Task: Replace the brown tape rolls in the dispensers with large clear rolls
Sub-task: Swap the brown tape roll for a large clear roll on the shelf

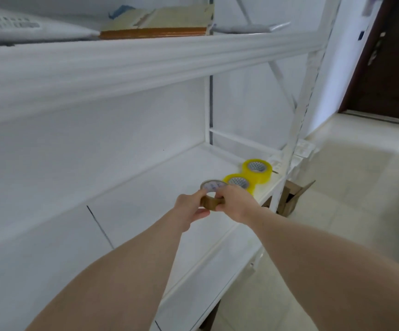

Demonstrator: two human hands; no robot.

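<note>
Both my hands hold a thin brown tape roll (209, 202) just above the white shelf (146, 192). My left hand (190, 207) pinches its left side and my right hand (235, 203) grips its right side. The roll's pale core (211, 185) shows above my fingers. Two thick clear rolls with a yellowish tint lie flat on the shelf right behind my hands: the nearer clear roll (238, 182) touches the farther clear roll (257, 169). No dispenser is in sight.
A white shelf beam (146, 65) runs overhead, with a flat brown-edged board (155, 22) and white items on the upper shelf. A white upright (296, 120) stands at the right. An open cardboard box (289, 199) sits on the tiled floor beyond it. A dark door (389, 58) is at the far right.
</note>
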